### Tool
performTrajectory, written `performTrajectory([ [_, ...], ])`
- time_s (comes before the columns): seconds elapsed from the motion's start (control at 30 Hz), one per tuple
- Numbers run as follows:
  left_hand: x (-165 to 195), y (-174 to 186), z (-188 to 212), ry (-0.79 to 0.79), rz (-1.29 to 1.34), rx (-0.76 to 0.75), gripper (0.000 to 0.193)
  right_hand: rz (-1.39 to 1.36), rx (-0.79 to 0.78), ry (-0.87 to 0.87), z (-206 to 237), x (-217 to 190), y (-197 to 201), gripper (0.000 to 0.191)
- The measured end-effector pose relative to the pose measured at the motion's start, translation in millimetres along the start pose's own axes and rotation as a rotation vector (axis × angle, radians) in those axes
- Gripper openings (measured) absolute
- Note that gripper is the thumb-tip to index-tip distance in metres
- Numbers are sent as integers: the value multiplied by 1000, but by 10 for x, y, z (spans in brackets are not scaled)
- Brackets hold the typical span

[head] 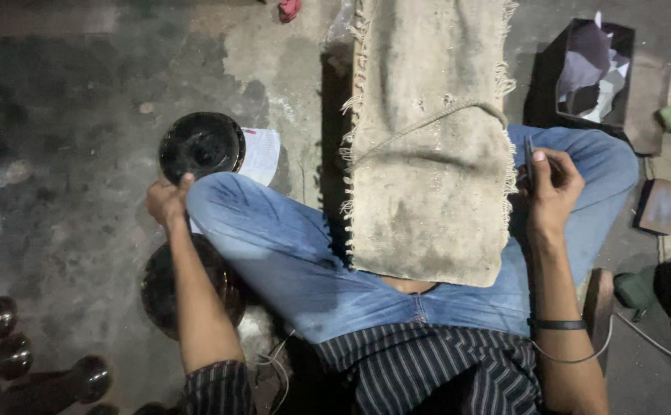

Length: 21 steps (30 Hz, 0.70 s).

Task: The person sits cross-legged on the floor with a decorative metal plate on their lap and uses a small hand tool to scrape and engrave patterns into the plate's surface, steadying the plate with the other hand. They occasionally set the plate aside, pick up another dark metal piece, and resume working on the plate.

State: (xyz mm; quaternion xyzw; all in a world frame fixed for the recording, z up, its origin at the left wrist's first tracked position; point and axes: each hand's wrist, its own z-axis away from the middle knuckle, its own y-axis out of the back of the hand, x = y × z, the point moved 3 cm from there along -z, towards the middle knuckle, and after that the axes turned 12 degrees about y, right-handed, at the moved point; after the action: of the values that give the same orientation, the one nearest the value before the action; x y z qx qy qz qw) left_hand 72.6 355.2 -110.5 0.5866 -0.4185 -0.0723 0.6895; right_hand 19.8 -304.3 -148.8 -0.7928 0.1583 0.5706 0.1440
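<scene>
A fringed beige rug (427, 154) drapes over the lap, just inward of the right hand (552, 192), whose fingers are clamped on a thin dark tool (530, 163). The left hand (168, 201) touches the rim of a dark round dish (201, 144) just ahead; whether it grips, I cannot tell.

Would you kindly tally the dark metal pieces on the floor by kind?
Round dishes: 2, one by the left hand at, one under that forearm at
Knobbed pieces, bottom left: at least 3
Total: at least 5
</scene>
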Motion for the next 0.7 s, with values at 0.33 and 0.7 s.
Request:
performTrajectory([
  [0.33,-327,151,-116,126,593,197,26,-34,48,-19,30,-147,-31,22],
  [0.7,188,1213,668,61,1194,-65,33,7,47,13,258,-747,36,24],
])
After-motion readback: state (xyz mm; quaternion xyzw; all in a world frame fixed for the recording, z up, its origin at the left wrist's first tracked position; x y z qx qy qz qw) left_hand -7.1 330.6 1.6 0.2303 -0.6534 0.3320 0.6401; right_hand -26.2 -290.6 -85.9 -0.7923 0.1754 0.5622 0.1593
